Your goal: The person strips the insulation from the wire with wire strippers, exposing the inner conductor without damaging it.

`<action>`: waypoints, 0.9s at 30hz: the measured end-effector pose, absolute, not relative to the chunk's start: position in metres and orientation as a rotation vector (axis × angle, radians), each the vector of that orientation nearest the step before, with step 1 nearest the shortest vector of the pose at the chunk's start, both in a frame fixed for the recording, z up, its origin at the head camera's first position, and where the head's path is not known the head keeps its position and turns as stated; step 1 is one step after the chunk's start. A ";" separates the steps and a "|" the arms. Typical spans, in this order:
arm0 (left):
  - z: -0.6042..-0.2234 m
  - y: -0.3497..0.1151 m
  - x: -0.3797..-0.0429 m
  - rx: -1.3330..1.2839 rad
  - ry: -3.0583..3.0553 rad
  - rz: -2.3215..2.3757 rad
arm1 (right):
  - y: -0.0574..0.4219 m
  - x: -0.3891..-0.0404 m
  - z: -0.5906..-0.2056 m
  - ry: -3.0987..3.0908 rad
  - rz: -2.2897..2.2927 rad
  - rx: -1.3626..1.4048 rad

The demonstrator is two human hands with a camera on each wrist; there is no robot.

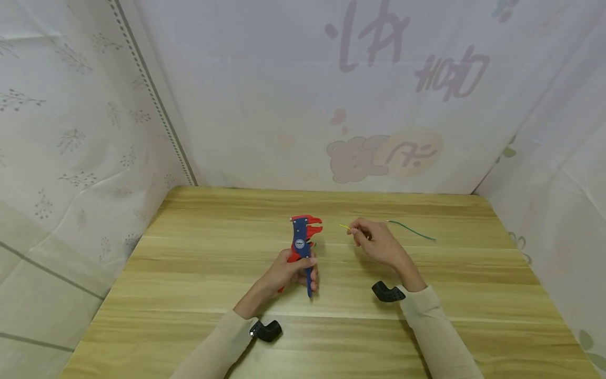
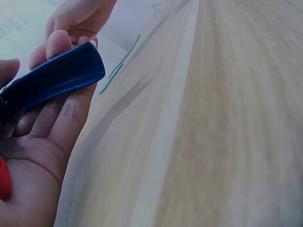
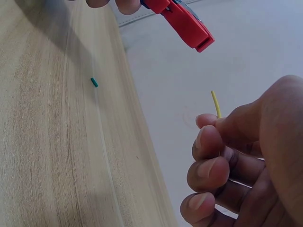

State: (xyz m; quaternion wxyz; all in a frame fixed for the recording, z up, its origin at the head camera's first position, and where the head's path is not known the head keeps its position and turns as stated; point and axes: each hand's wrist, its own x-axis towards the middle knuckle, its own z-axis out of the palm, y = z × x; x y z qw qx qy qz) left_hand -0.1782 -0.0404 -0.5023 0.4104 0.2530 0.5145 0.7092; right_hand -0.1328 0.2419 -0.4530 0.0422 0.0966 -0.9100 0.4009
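Observation:
My left hand [image 1: 289,273] grips a wire stripper [image 1: 300,231] by its handles, its red jaws spread and pointing right. One blue handle [image 2: 57,75] lies across the curled fingers in the left wrist view. To the right, my right hand [image 1: 376,242] pinches a yellow wire [image 3: 216,104] between thumb and forefinger. The wire's free end sticks out toward the tool, with a gap between it and the red jaws. Most of the wire is hidden in the hand.
A green wire [image 1: 412,230] lies on the wooden table [image 1: 213,237] beyond my right hand. On the wood in the right wrist view is a short green piece [image 3: 94,82]. Patterned cloth [image 1: 260,95] hangs behind the table and at both sides.

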 end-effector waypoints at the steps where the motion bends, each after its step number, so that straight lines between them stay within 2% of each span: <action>1: -0.502 -0.040 -0.178 0.638 1.295 1.785 | 0.242 -0.133 -0.453 -2.782 1.223 0.296; 27: -0.504 -0.037 -0.175 0.652 1.277 1.761 | 0.229 -0.130 -0.448 -2.747 1.164 0.355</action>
